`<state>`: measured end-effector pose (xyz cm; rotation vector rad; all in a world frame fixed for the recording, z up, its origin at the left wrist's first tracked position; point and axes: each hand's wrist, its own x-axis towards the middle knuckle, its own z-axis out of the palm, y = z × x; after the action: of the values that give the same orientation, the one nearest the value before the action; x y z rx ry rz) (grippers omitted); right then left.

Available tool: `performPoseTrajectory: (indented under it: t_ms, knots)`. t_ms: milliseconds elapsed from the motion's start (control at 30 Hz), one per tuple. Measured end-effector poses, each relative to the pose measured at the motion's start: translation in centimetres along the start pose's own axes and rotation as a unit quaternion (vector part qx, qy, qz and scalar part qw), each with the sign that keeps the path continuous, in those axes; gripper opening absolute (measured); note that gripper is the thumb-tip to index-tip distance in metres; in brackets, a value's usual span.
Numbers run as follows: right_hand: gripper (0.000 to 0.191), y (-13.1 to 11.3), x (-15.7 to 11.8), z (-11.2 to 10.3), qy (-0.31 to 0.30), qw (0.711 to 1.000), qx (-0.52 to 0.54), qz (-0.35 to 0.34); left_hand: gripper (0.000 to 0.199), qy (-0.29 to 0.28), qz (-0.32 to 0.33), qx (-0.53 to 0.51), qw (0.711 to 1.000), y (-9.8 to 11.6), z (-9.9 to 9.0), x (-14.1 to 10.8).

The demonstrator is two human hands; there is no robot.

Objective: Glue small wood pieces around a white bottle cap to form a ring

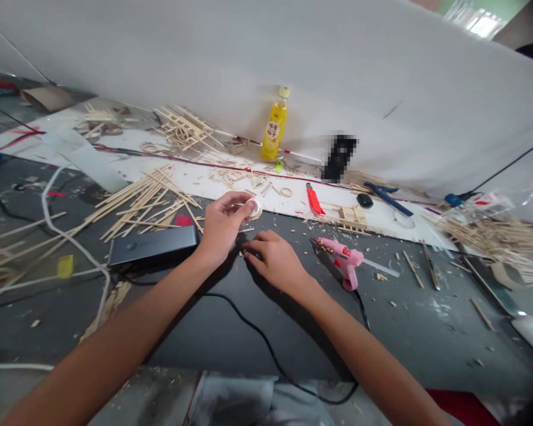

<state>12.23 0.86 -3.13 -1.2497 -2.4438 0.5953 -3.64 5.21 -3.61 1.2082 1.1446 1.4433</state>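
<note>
Between the thumb and fingers of my left hand (227, 222) is a small round white disc (254, 207) with a pale wooden-looking rim, held just above the dark tabletop. My right hand (275, 257) rests low over the table beside it, palm down. Its fingers curve loosely with the thumb apart, and no object shows in them. Tiny wood scraps lie by its fingertips. To the right of that hand lies a pink glue gun (344, 257) with a clear glue stick out of its back. A dark grey box (153, 245) sits beside my left wrist.
Thin wooden sticks (137, 204) spread at left, with more piled at right (497, 236). Along the wall stand a yellow bottle (275, 125) and stick structures (184, 129). A red cutter (313, 200) and blue pliers (388, 198) lie behind. A black cable (249, 325) crosses the front.
</note>
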Motion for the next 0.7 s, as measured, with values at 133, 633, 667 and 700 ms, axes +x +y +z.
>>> performPoseTrajectory:
  t_ms: [133,633,667,700]
  knots:
    - [0.018,0.3,0.4,0.8,-0.005,1.000,0.020,0.007,0.028,-0.012,-0.003,-0.001,1.000,0.0,0.2,-0.2]
    - [0.023,2.2,-8.3,-3.2,-0.028,0.816,0.571,0.082,0.015,-0.078,0.014,0.010,0.997,2.2,1.6,-4.0]
    - [0.024,2.4,-8.6,-3.0,-0.018,0.794,0.602,0.083,0.012,-0.095,0.023,0.024,0.995,2.3,1.8,-4.5]
    - [0.023,2.6,-8.9,-2.8,-0.007,0.767,0.636,0.083,0.010,-0.115,0.057,0.065,0.990,2.4,2.0,-5.0]
